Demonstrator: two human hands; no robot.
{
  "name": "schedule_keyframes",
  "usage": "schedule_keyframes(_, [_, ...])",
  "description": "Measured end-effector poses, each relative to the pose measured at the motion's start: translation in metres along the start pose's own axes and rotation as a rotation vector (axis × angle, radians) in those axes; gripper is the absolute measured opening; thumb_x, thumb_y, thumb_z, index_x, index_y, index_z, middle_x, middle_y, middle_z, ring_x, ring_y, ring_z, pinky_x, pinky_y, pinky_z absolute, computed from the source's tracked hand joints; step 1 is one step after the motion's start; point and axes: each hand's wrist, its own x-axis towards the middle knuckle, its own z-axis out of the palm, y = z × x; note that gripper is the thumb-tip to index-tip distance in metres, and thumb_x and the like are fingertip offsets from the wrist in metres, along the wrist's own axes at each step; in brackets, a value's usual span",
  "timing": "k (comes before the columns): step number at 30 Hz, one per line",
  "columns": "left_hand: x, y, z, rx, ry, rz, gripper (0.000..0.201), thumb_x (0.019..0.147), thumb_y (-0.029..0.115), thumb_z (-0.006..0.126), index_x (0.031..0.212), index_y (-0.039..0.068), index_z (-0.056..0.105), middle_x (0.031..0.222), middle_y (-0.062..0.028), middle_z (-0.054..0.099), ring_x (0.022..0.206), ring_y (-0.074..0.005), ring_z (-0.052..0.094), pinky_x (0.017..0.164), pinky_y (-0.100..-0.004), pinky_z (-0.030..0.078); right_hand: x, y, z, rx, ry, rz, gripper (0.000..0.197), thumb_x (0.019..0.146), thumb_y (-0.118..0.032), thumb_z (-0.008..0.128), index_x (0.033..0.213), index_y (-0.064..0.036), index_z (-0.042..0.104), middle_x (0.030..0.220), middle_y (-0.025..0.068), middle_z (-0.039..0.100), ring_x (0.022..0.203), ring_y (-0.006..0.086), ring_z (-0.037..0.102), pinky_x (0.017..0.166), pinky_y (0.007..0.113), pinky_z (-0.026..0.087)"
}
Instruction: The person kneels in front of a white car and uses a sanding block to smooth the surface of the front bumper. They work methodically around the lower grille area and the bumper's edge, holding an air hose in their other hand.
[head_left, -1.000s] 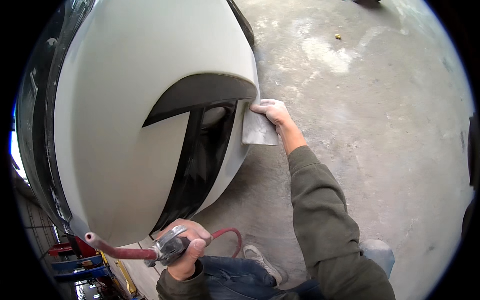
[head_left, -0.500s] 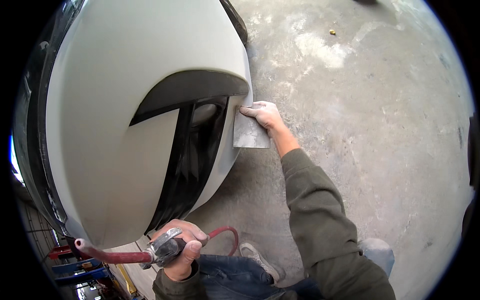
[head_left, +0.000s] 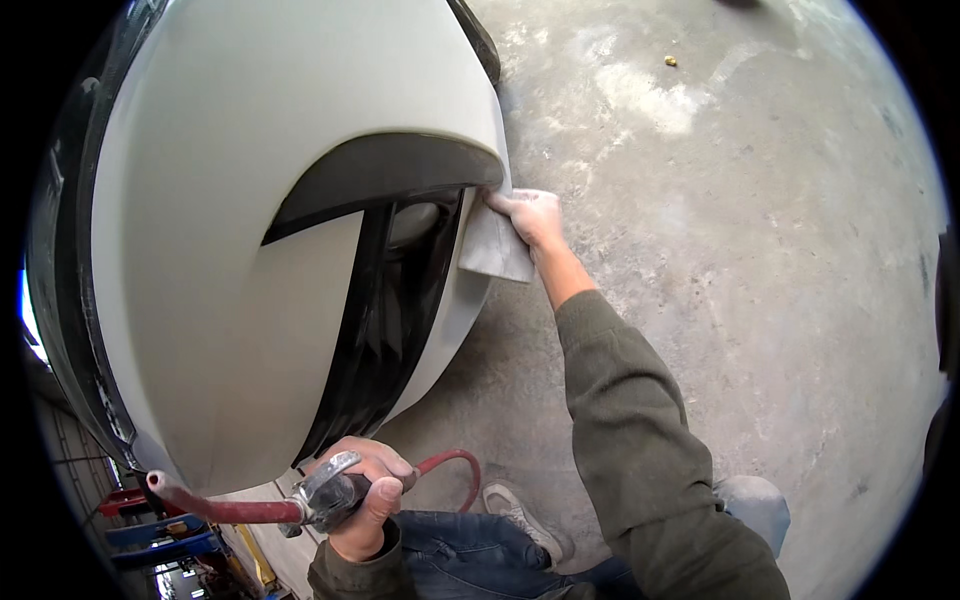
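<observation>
While an air gun (head_left: 328,498) is gripped at the lower left of the frame by the left hand (head_left: 372,512), curled around its body, it cannot be told whether the lever is squeezed. If it were pressed by accident, dust could be blown from the red tube (head_left: 240,512) toward the left. The red hose (head_left: 477,482), looped at bottom centre just beside a shoe (head_left: 520,515), could be snagged by a step. Farther up, right of centre, a grey sheet (head_left: 497,243) is pinched between the thumb and partly hidden fingers of the right hand (head_left: 530,212) at the right edge of a pale body panel (head_left: 230,250). Because its lower part is left unsupported and bent, it could be creased or lost from the pinch; by uneven pressure, the edge could be marked, or the adjoining dark trim (head_left: 390,172) scuffed.
</observation>
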Motion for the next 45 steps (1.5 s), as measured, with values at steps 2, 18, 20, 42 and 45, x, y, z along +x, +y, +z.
schedule_keyframes(2, [0.004, -0.001, -0.001, 0.004, 0.003, 0.008, 0.028, 0.08, 0.021, 0.081, 0.063, 0.006, 0.063, 0.075, -0.0081, 0.065, 0.066, -0.0181, 0.062, 0.061, -0.0302, 0.05, 0.008, -0.015, 0.003, -0.023, 0.091, 0.011, 0.029, 0.076, -0.017, 0.084, 0.096, 0.002, 0.077, 0.084, 0.0102, 0.076, 0.074, 0.0139, 0.07, 0.069, 0.028, 0.055])
schedule_keyframes(18, [-0.025, -0.051, -0.071, 0.04, 0.103, 0.026, 0.026, 0.08, 0.024, 0.08, 0.068, 0.008, 0.063, 0.076, -0.0095, 0.065, 0.068, -0.0195, 0.061, 0.062, -0.0319, 0.049, -0.045, 0.117, 0.003, 0.656, 0.224, 0.162, 0.017, 0.08, -0.009, 0.079, 0.091, 0.0019, 0.071, 0.087, 0.0116, 0.072, 0.075, 0.0205, 0.069, 0.07, 0.034, 0.057])
schedule_keyframes(20, [-0.042, -0.071, -0.094, 0.056, 0.083, 0.054, 0.024, 0.078, 0.021, 0.081, 0.073, 0.007, 0.062, 0.076, -0.0107, 0.066, 0.069, -0.0203, 0.062, 0.065, -0.0318, 0.051, -0.068, 0.15, 0.019, 0.389, 0.422, -0.035, 0.017, 0.08, -0.012, 0.079, 0.092, -0.0013, 0.072, 0.086, 0.0109, 0.072, 0.076, 0.0201, 0.068, 0.072, 0.034, 0.056])
schedule_keyframes(42, [-0.166, -0.091, -0.248, -0.006, 0.083, 0.235, 0.022, 0.078, 0.017, 0.081, 0.076, 0.007, 0.061, 0.069, -0.0084, 0.063, 0.071, -0.0202, 0.064, 0.065, -0.0309, 0.051, -0.212, 0.154, 0.182, -0.592, 0.235, -0.96, 0.063, 0.079, -0.008, 0.051, 0.142, -0.0014, 0.05, 0.144, 0.0157, 0.052, 0.139, 0.0403, 0.036, 0.117, 0.048, 0.026])
schedule_keyframes(45, [-0.172, -0.086, -0.262, -0.004, 0.113, 0.239, 0.022, 0.078, 0.016, 0.08, 0.076, 0.007, 0.061, 0.068, -0.0076, 0.062, 0.07, -0.0207, 0.065, 0.064, -0.0315, 0.052, -0.215, 0.139, 0.198, -0.601, 0.256, -0.875, 0.064, 0.081, -0.007, 0.047, 0.145, -0.0047, 0.047, 0.148, 0.0152, 0.048, 0.141, 0.0411, 0.034, 0.118, 0.048, 0.025])
